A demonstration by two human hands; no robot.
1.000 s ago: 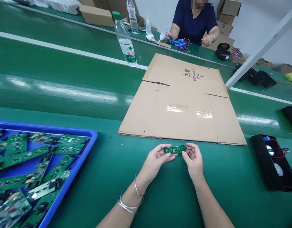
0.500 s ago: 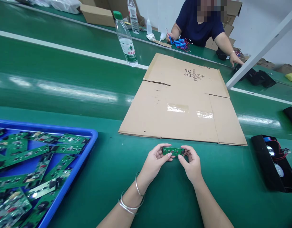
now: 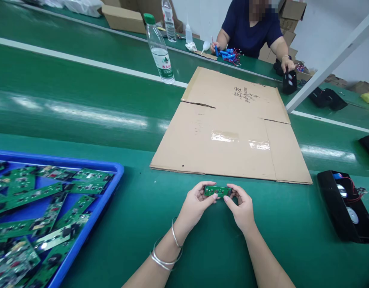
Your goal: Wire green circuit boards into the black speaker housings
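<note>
A small green circuit board (image 3: 218, 191) is held level between my two hands, above the green tabletop. My left hand (image 3: 197, 200) pinches its left end, thumb along the lower edge and fingers behind. At the other end, my right hand (image 3: 241, 206) grips the board in the same way. Small components show on the face turned toward me. To the left, a blue tray (image 3: 111, 200) carries many similar boards, lying loosely over one another. On the right sits an open black casing (image 3: 331, 208) with two round silvery parts, red wires and a blue cell inside.
A flattened cardboard sheet (image 3: 232, 156) lies just beyond my hands. A water bottle (image 3: 162, 60) with a green cap stands behind it. Across the bench, a co-worker (image 3: 247, 36) sits by blue cells (image 3: 229, 55) with wires. A white post (image 3: 331, 60) slants at the right.
The circuit board has shifted very slightly left in my hands. Across the bench, the co-worker's hand on the right has drawn inward and now holds a black casing upright.
</note>
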